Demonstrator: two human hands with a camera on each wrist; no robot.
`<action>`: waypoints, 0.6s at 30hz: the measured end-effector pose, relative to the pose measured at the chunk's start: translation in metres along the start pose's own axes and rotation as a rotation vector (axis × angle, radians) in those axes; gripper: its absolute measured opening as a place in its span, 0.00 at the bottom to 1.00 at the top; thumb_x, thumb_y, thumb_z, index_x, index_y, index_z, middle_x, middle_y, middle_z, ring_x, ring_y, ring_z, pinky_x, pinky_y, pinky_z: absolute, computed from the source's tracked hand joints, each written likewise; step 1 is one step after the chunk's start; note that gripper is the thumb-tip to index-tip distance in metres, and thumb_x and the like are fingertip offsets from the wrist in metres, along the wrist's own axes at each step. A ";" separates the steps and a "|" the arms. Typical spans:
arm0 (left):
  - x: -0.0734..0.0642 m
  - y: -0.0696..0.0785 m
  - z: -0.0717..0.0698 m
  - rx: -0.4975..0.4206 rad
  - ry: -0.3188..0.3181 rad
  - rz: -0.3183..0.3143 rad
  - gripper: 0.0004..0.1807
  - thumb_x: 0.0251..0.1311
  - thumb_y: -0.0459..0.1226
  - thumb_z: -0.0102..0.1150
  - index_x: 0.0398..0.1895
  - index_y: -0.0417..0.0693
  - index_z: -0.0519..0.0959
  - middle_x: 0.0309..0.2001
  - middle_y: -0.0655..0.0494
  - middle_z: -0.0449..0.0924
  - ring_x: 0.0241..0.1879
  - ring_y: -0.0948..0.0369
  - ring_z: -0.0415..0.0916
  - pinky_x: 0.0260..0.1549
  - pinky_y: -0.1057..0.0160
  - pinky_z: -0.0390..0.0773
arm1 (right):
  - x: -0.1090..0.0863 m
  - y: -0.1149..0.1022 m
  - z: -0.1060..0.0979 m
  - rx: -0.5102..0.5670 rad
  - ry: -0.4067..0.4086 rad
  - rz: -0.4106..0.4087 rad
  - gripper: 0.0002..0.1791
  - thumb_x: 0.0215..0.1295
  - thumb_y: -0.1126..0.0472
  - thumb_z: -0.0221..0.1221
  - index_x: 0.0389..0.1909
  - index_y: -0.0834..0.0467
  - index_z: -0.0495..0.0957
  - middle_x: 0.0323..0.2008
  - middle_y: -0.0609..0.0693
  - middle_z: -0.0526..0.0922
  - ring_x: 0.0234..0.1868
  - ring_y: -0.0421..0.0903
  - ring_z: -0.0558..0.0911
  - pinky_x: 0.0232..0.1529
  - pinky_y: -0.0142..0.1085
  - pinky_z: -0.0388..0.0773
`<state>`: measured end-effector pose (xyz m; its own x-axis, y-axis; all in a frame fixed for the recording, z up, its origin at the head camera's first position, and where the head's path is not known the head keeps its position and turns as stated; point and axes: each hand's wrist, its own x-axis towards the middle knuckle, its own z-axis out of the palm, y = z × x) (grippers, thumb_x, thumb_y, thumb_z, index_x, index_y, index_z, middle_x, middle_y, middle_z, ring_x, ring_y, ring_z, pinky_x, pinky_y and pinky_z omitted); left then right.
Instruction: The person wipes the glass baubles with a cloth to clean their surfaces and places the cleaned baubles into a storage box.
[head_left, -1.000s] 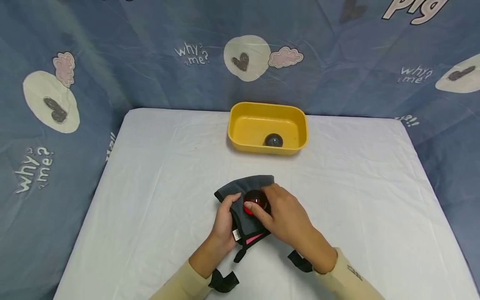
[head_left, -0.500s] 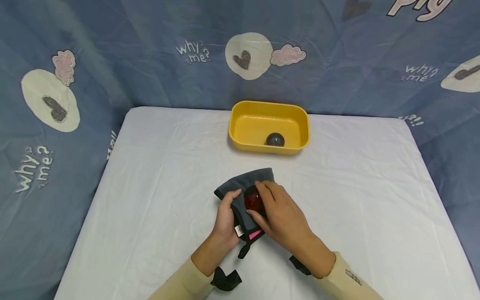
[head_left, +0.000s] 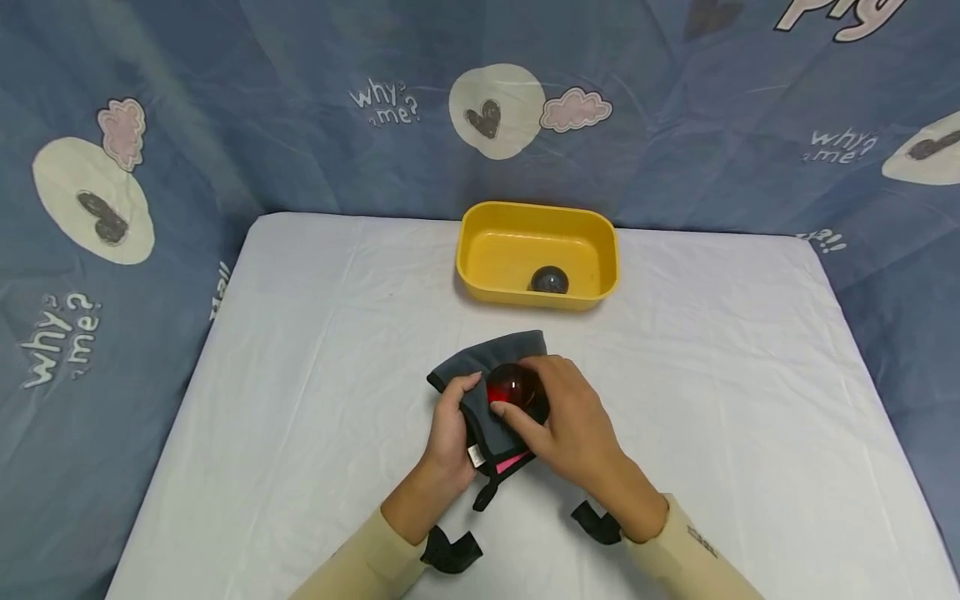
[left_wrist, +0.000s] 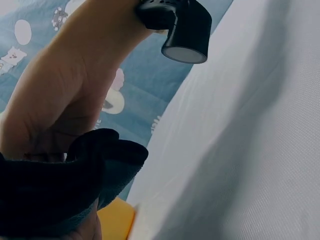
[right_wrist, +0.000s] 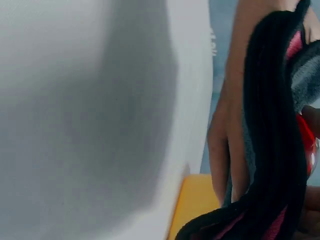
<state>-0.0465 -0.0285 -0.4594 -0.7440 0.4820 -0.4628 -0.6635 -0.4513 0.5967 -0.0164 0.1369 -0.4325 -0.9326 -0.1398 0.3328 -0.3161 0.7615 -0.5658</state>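
Observation:
A dark grey cloth (head_left: pixel 498 437) with black edging, a pink underside and a hanging loop is raised over the near middle of the table. My left hand (head_left: pixel 447 442) grips it from the left, thumb on top and the other fingers hidden underneath. Against the cloth sits a glossy, see-through red ball (head_left: pixel 504 385), pinched between the thumb and fingers of my right hand (head_left: pixel 581 433). The right wrist view has the folded cloth (right_wrist: pixel 272 125) in front, with part of the ball (right_wrist: pixel 306 137) beside it. Folded cloth (left_wrist: pixel 50 195) fills the left wrist view's lower left.
A yellow tub (head_left: pixel 480 292) stands at the table's far edge, holding a dark grey, shiny ball (head_left: pixel 550 280). White cloth covers the table (head_left: pixel 337 350). Behind it hangs a blue printed curtain (head_left: pixel 300 108). Black straps (head_left: pixel 452 552) hang at both wrists.
Both hands and the cloth have shifted slightly away from me. The right fingers opened and closed position around the ball, first drawn in, then spread again; the tub stays put.

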 end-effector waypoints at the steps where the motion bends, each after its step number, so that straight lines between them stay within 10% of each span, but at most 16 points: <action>1: 0.000 0.000 0.000 -0.002 -0.003 -0.001 0.37 0.74 0.49 0.38 0.81 0.44 0.51 0.77 0.47 0.57 0.71 0.56 0.64 0.69 0.60 0.69 | 0.001 -0.001 -0.001 0.013 -0.006 0.024 0.29 0.63 0.49 0.73 0.57 0.63 0.78 0.47 0.54 0.83 0.47 0.49 0.79 0.48 0.45 0.81; 12: 0.002 0.001 0.003 -0.017 -0.041 -0.011 0.37 0.73 0.49 0.39 0.81 0.45 0.51 0.78 0.48 0.57 0.73 0.53 0.62 0.71 0.56 0.65 | 0.007 -0.001 -0.005 0.068 -0.043 0.203 0.22 0.75 0.47 0.61 0.41 0.65 0.86 0.44 0.51 0.78 0.46 0.50 0.70 0.44 0.43 0.73; 18: 0.006 0.002 0.005 -0.009 -0.036 0.003 0.34 0.74 0.49 0.38 0.79 0.45 0.57 0.72 0.50 0.64 0.65 0.59 0.69 0.66 0.60 0.71 | 0.000 -0.007 -0.006 -0.121 -0.013 0.061 0.30 0.73 0.43 0.63 0.56 0.68 0.81 0.53 0.59 0.78 0.50 0.58 0.74 0.49 0.52 0.76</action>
<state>-0.0518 -0.0230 -0.4570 -0.7429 0.5073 -0.4368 -0.6620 -0.4598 0.5919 -0.0129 0.1352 -0.4241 -0.9519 -0.0986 0.2902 -0.2362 0.8395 -0.4894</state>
